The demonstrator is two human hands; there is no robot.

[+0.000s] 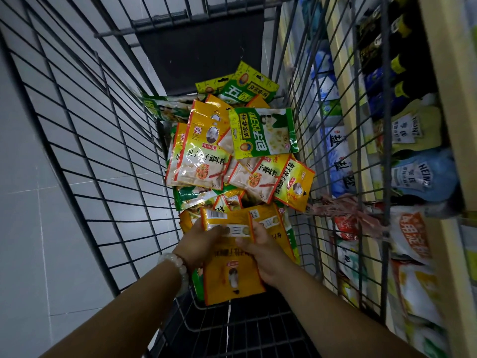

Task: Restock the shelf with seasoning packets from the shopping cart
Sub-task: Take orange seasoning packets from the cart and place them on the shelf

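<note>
Both hands [201, 244] grip packets [232, 277] (several).

packets [233, 223]: lower parts hidden behind fingers [219, 229] of both hands
shelf [449, 104]: cut by right edge, goods blurred
forearms: cut by bottom edge
cart [77, 112]: top cut off

I look down into a black wire shopping cart [108, 140] standing on pale grey floor tiles [28, 228]. On its bottom lies a loose heap of seasoning packets [206, 161], yellow ones and green-and-white ones, overlapping at all angles. To the right, just beside the cart, a wooden shelf [449, 99] carries Heinz pouches [418, 177] and blue-and-white salt bags [338, 161].
</note>
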